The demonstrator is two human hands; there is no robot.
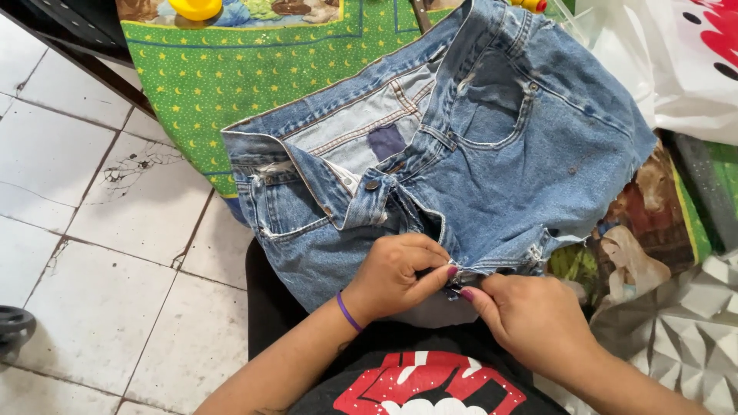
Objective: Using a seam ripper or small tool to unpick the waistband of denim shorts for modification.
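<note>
A pair of faded blue denim shorts [492,154] lies open across a table edge and my lap, waistband unbuttoned and fly spread. My left hand [396,273], with a purple band on the wrist, pinches the frayed lower edge of the shorts near the crotch. My right hand [530,315] pinches the same spot from the right, fingertips meeting those of the left hand. Something small between the fingertips is too tiny to identify.
A green cloth with yellow moons and stars [261,69] covers the table under the shorts. A yellow object [196,8] sits at its far edge. White plastic bags [676,61] lie at right, a textured grey surface [684,330] at lower right, cracked white floor tiles [100,223] at left.
</note>
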